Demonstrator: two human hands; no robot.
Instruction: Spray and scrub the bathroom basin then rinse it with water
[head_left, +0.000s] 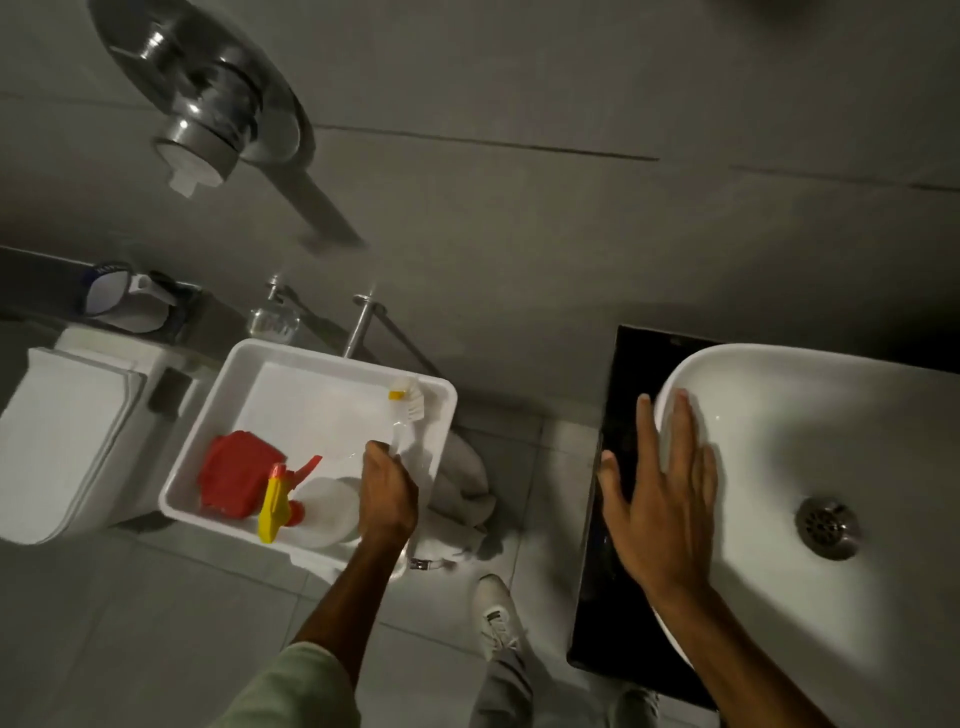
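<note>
The white oval basin (810, 447) sits on a black counter (623, 395) at the right, its metal drain (827, 527) showing. My right hand (662, 499) lies flat and open on the basin's left rim. My left hand (387, 493) is shut on the clear handle of a scrub brush (408, 410) with white bristles and a yellow band, inside a white plastic tub (332, 358). In the tub also lie a spray bottle (311, 506) with a yellow and red trigger and a red cloth (236, 473).
A white toilet (67, 441) stands at the left, beside the tub. A chrome paper dispenser (208, 98) hangs on the wall above. A glass bottle (272, 322) and a metal pipe (361, 325) stand behind the tub. My shoe (496, 613) rests on the tiled floor.
</note>
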